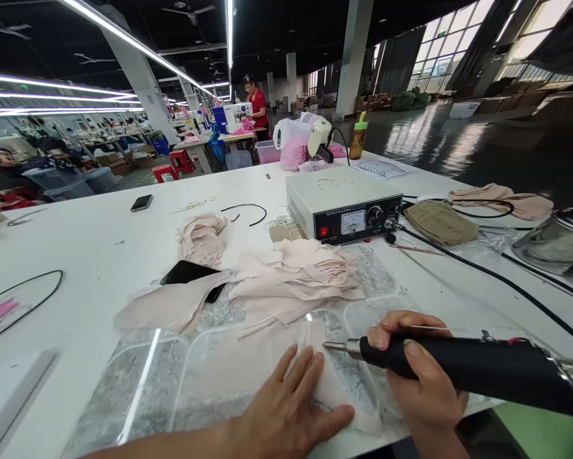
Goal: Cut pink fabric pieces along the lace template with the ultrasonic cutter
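My left hand [293,395] lies flat with fingers stretched on a thin pale pink fabric piece [257,363], which rests on a clear plastic sheet [157,376]. My right hand [424,382] is wrapped round a black ultrasonic handpiece [487,366], held almost level. Its narrow metal tip points left, at the fabric's right edge just beyond my left fingertips; whether it touches the cloth I cannot tell. Beyond my hands lies a loose pile of pale pink fabric pieces [296,274]. One more fabric piece [159,306] partly covers a black phone [190,273].
A generator box [343,197] with a dial stands behind the pile; the handpiece's black cable [487,274] runs across the right side. Brown patterns [442,222] and a metal pot [561,239] are at right. A white box [16,395] lies near left. A person in red works farther back.
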Tool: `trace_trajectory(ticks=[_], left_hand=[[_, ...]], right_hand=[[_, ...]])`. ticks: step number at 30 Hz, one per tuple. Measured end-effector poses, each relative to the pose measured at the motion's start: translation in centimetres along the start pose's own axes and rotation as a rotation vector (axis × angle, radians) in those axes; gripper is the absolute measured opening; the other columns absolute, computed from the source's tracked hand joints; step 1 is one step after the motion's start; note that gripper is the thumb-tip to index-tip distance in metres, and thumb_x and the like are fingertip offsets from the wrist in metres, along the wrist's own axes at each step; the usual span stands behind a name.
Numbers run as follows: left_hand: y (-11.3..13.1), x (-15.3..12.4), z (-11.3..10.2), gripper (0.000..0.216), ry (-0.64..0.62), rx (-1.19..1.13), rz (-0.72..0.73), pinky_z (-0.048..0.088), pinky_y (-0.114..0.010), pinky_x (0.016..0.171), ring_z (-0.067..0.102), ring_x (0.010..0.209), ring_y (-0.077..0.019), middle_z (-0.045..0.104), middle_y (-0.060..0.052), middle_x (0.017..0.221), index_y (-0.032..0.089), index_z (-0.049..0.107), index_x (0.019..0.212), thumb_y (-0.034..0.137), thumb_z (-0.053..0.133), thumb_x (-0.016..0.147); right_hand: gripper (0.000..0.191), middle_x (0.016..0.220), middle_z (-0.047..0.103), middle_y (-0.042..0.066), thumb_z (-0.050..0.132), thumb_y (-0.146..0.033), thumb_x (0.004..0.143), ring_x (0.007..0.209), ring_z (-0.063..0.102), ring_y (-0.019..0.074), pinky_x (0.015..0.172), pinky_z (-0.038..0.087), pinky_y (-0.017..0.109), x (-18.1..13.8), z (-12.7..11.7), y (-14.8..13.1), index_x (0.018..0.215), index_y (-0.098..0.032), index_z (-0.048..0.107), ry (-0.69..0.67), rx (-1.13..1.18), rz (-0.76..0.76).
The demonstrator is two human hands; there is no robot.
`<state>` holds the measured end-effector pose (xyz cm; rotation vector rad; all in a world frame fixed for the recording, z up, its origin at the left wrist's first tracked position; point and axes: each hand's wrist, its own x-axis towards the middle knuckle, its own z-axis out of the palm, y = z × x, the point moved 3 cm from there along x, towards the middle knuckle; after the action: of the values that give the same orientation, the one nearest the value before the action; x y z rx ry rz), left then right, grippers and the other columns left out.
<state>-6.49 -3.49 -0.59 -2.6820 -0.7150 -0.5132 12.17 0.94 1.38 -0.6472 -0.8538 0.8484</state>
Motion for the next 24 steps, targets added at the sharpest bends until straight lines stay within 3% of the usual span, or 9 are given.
trace_trajectory(ticks=[7, 12, 16, 21, 24], left_hand=[[0.02, 0.17, -0.32, 0.039, 0.008, -0.104, -0.038, 0.043, -0.047, 0.096, 0.05, 0.118, -0.0317, 0.052, -0.013, 0.124, 0.029, 0.052, 0.129, 0.027, 0.059, 0.091], [0.21, 0.0, 0.03, 0.026, 0.059, -0.138, 0.028, 0.04, -0.046, 0.099, 0.05, 0.117, -0.0285, 0.057, -0.008, 0.112, 0.023, 0.059, 0.12, 0.023, 0.052, 0.095], [0.22, -0.08, 0.16, 0.024, 0.044, -0.174, 0.065, 0.04, -0.04, 0.1, 0.052, 0.113, -0.0241, 0.059, -0.009, 0.11, 0.019, 0.059, 0.118, 0.021, 0.046, 0.097], [0.09, 0.21, -0.22, 0.031, 0.024, -0.226, 0.099, 0.043, -0.04, 0.097, 0.054, 0.11, -0.0263, 0.06, -0.011, 0.109, 0.013, 0.056, 0.125, 0.022, 0.039, 0.1], [-0.03, 0.54, -0.43, 0.03, 0.026, -0.253, 0.084, 0.043, -0.04, 0.096, 0.055, 0.106, -0.0262, 0.061, -0.012, 0.106, 0.008, 0.058, 0.119, 0.018, 0.038, 0.1]], right_hand=[[0.009, 0.075, 0.056, 0.0, 0.062, -0.021, 0.075, 0.055, 0.055, 0.0108, 0.055, 0.05, 0.029, 0.21, 0.28, -0.02, 0.084, -0.02, 0.06, 0.013, 0.025, 0.018], [0.008, 0.075, 0.056, -0.001, 0.063, -0.025, 0.076, 0.054, 0.055, 0.0108, 0.054, 0.049, 0.029, 0.25, 0.32, -0.13, 0.083, -0.022, 0.061, 0.025, 0.016, 0.004], [0.009, 0.076, 0.056, -0.001, 0.062, -0.026, 0.077, 0.054, 0.056, 0.0115, 0.054, 0.049, 0.03, 0.19, 0.27, -0.13, 0.085, -0.022, 0.061, 0.031, 0.012, 0.004], [0.009, 0.076, 0.056, -0.001, 0.062, -0.026, 0.077, 0.054, 0.056, 0.0117, 0.054, 0.049, 0.03, 0.24, 0.29, -0.03, 0.085, -0.022, 0.06, 0.043, 0.022, 0.001], [0.01, 0.076, 0.056, -0.001, 0.062, -0.026, 0.077, 0.054, 0.056, 0.0115, 0.054, 0.05, 0.03, 0.26, 0.28, 0.04, 0.085, -0.022, 0.061, 0.038, 0.028, 0.004]])
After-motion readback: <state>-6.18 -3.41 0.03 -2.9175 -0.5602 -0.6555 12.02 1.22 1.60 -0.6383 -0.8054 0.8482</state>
